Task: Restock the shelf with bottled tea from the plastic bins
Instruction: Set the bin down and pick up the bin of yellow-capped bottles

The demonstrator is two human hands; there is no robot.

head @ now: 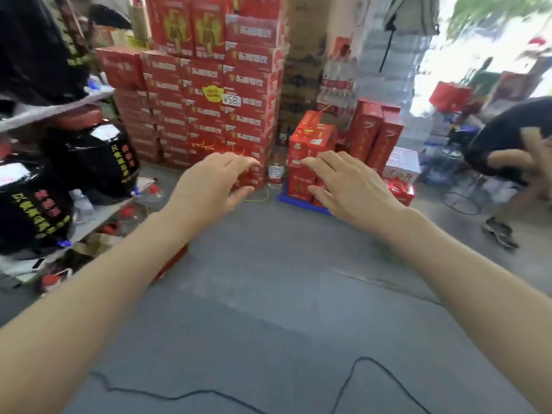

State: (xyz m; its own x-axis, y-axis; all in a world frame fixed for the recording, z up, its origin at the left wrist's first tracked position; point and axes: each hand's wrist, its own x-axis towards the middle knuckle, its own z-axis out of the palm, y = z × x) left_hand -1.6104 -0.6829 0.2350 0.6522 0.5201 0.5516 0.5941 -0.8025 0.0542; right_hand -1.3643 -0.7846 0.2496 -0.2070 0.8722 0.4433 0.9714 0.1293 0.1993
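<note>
Both my arms reach forward over a grey floor. My left hand (213, 182) hovers with fingers loosely curved and holds nothing. My right hand (348, 182) is spread, fingers relaxed, also empty. Beyond them rises a wall of stacked red drink cartons (209, 94). A single clear bottle with a red label (275, 171) stands on the floor between the stacks. No plastic bin or bottled tea is plain in view. The picture is blurred by motion.
A shelf (50, 110) on the left carries large black jars (98, 156) and clear bottles with red caps. Red gift boxes (312, 156) sit on a blue pallet ahead. A person in black (507, 138) bends at the right. A black cable (352, 380) crosses the floor.
</note>
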